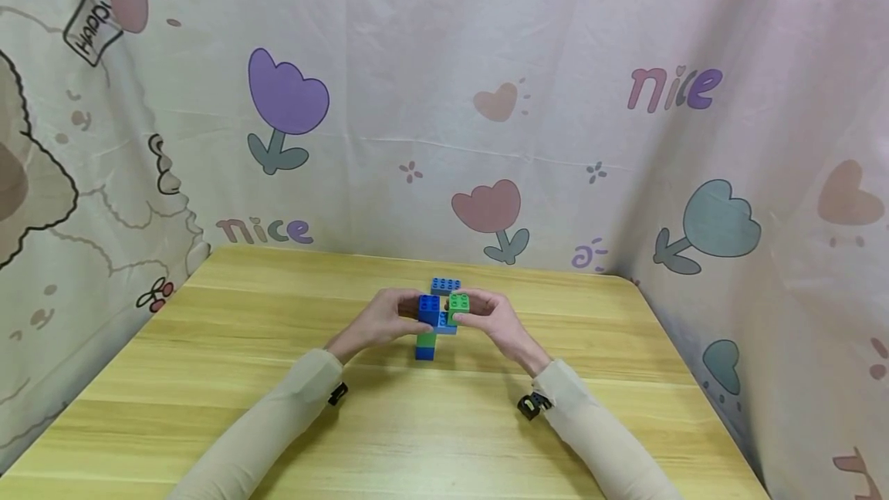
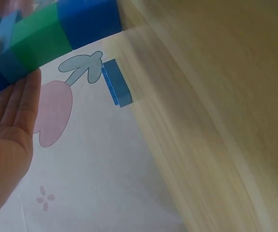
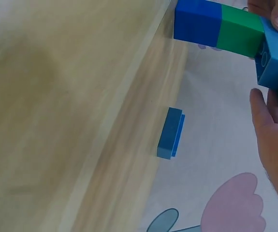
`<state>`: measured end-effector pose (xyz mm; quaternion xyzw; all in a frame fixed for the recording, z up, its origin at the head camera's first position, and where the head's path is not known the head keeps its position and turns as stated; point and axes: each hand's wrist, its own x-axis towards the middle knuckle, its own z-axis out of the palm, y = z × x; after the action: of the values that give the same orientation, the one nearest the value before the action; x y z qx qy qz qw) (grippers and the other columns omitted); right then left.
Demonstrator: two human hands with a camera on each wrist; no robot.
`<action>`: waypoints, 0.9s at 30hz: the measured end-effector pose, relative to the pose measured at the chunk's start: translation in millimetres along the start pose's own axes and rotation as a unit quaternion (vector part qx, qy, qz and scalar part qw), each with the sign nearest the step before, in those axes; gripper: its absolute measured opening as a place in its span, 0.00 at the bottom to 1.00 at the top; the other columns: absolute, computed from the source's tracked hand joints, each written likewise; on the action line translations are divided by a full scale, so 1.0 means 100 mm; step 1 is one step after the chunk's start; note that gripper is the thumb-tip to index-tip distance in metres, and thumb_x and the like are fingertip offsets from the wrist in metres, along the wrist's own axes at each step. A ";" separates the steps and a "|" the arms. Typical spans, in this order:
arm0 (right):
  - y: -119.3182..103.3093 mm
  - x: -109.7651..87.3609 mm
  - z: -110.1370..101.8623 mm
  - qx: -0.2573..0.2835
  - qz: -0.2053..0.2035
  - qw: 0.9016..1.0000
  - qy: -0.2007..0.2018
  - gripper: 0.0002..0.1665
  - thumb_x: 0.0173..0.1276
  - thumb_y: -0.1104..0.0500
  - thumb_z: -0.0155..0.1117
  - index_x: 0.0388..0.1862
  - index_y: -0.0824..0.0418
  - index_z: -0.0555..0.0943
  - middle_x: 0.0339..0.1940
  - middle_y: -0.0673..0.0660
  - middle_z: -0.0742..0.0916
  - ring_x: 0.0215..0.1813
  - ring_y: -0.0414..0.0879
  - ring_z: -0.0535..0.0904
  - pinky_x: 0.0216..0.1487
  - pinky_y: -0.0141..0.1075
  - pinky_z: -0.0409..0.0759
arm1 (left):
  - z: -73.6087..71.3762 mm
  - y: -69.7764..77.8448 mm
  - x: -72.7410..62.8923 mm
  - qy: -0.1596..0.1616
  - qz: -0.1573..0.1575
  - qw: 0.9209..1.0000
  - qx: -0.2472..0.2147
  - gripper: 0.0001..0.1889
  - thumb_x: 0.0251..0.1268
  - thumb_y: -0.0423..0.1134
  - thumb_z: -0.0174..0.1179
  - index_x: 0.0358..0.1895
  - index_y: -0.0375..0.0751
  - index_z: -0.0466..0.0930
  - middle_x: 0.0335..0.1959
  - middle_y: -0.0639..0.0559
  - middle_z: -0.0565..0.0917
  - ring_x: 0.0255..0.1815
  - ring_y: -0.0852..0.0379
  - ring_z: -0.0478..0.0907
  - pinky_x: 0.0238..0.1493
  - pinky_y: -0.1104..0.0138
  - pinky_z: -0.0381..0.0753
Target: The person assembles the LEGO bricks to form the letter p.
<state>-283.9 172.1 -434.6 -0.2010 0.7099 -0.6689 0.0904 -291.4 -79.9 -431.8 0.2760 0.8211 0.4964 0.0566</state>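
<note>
A small tower of toy building bricks stands between the two hands in the head view. At its base is a dark blue brick [image 1: 424,354], then a green brick [image 1: 426,340], with a lighter blue brick [image 1: 447,323] lying across the top and jutting out to the right. My left hand [image 1: 378,320] grips another dark blue brick [image 1: 429,307] on the left end of the crosspiece, thumb in front and fingers behind. Over the overhanging end, my right hand [image 1: 496,321] pinches a second green brick [image 1: 459,303] between thumb and fingers.
Behind the tower, a loose lighter blue brick [image 1: 445,285] rests on the wooden table [image 1: 444,423]; both wrist views also catch it. A printed curtain [image 1: 389,114] hangs along the table's back edge and sides.
</note>
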 end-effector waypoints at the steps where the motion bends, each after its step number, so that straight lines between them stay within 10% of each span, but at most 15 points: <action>1: 0.00 0.00 0.00 0.000 -0.001 1.000 -0.002 0.27 0.63 0.61 0.71 0.62 0.62 0.78 0.52 0.56 0.87 0.52 0.46 0.84 0.56 0.39 0.82 | 0.00 0.00 0.00 0.000 0.001 1.000 0.000 0.19 0.55 0.42 0.73 0.51 0.46 0.82 0.42 0.54 0.87 0.42 0.57 0.84 0.51 0.60 0.84; 27: 0.05 0.00 0.07 0.035 0.019 0.999 0.034 0.31 0.58 0.62 0.74 0.61 0.65 0.78 0.56 0.67 0.84 0.49 0.47 0.85 0.51 0.41 0.85 | 0.00 0.00 -0.01 0.002 0.010 1.000 0.007 0.19 0.56 0.42 0.73 0.51 0.45 0.82 0.42 0.53 0.87 0.42 0.58 0.84 0.50 0.62 0.85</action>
<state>-282.1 166.1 -440.6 -0.1612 0.6927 -0.6977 0.0858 -290.0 -80.2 -431.8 0.2837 0.8215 0.4923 0.0477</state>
